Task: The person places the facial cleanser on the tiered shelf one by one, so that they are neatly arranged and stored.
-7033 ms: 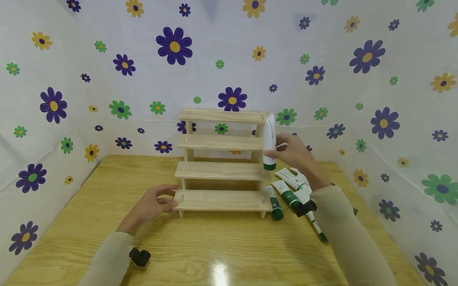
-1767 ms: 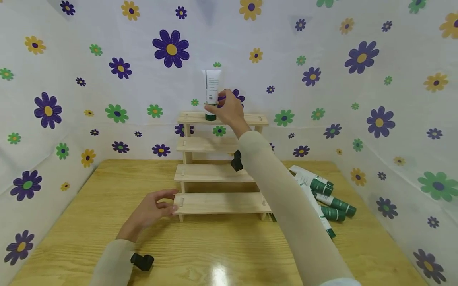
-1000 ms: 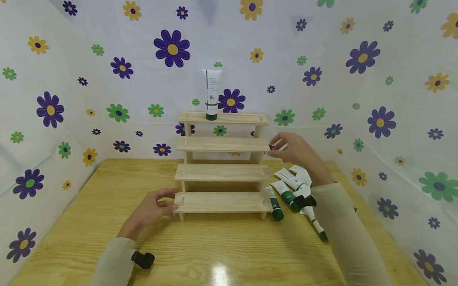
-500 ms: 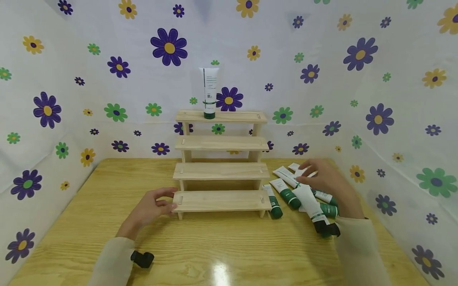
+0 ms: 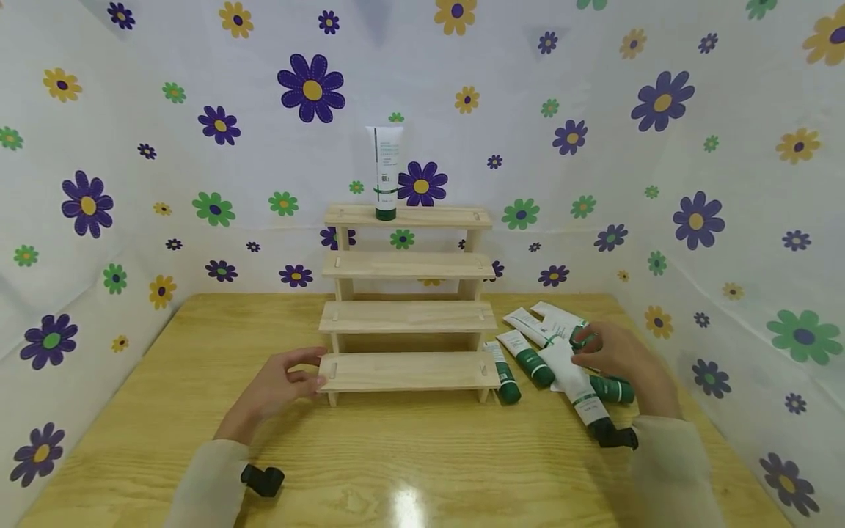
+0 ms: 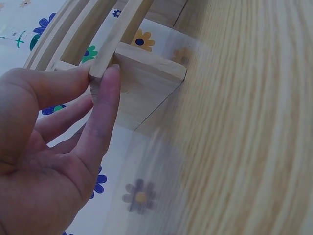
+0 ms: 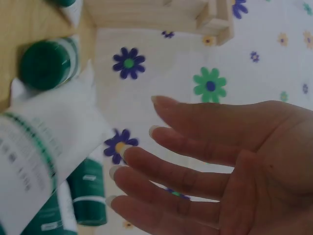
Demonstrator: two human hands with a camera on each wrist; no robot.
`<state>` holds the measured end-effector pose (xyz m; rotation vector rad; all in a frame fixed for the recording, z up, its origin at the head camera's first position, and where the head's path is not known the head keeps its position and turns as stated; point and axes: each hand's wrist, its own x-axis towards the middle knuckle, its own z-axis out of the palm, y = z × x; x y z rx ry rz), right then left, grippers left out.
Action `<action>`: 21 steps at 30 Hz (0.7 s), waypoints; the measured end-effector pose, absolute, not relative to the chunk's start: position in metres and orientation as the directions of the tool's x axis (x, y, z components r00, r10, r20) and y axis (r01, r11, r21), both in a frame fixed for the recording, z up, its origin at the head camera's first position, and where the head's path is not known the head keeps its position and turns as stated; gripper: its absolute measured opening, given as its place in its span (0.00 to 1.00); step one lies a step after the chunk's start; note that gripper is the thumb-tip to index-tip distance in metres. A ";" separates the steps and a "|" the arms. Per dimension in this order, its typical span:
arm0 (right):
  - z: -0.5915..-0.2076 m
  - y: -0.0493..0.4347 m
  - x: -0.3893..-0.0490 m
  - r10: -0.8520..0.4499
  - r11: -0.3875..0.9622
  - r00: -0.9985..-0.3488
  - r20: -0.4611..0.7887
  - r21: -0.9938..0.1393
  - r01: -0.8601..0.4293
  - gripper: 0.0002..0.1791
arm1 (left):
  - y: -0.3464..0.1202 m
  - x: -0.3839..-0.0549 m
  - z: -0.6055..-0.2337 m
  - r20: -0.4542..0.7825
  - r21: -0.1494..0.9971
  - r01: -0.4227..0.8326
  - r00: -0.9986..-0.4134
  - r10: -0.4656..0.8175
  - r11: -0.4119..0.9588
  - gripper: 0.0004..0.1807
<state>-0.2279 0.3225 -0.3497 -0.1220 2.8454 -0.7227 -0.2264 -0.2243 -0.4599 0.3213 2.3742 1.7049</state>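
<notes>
whole wooden stand (image 5: 408, 317), head view only

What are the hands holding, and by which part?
The left hand pinches the wooden stand by the left end of its lowest shelf; the right hand holds nothing, near the tubes.

**Some kind of makeshift filming booth?**

Looks like a staged little setup to me, though I can't tell what building it's in. White flower-print sheeting (image 5: 376, 44) hangs behind the wooden stand (image 5: 407, 315) and closes in both sides of it, folds and creases showing. The stand sits on a wood-grain table (image 5: 317, 462), with a bright glare (image 5: 407, 507) out in front. Black wrist cameras (image 5: 262, 480), one on either side of the stand, kinda fit the recording-set idea.
</notes>
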 end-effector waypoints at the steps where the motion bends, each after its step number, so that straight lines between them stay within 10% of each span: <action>1: -0.352 0.325 -0.229 -0.123 0.879 -0.975 -0.187 -0.476 -0.020 0.24 | -0.225 -0.227 -0.460 -0.038 0.948 0.056 -0.957 0.287 0.313 0.33; 21: -0.381 0.335 -0.243 -0.067 0.888 -0.903 -0.425 -0.438 0.140 0.30 | -0.224 -0.227 -0.455 -0.036 0.946 0.066 -0.951 0.306 0.318 0.33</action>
